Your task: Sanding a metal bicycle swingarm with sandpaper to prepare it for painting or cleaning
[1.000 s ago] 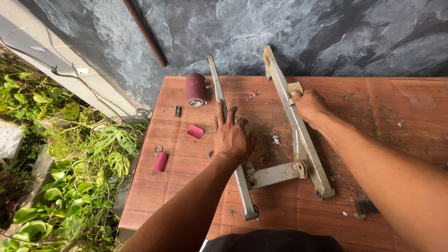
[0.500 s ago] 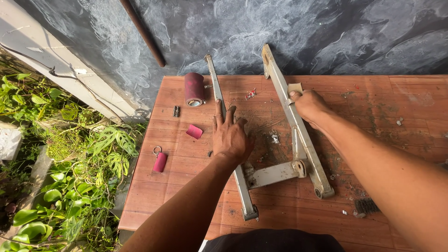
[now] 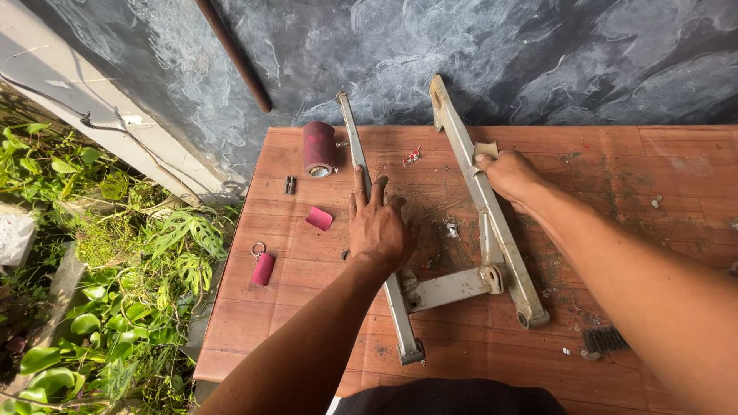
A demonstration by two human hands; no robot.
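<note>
1. Desk: reddish wood-grain top set against a dark wall; plants beyond the left edge.
2. Metal frame: two long pale rails joined by a short crosspiece, lying mid-desk, far ends reaching past the back edge to the wall. Judged rigid, fairly heavy, dirty and painted, so possibly slick; best held on the rails, one hand each, away from the crosspiece joint.
3. Left hand: flat, fingers spread, palm pressing the left rail; no closed grip.
4. Right hand: grip closed around a small pale block at the right rail.
5. Maroon roller: lying nr back-left corner, beside the left rail.
6. Small items, left side: pink scrap, pink key fob w/ ring. Black brush nr front edge.
</note>
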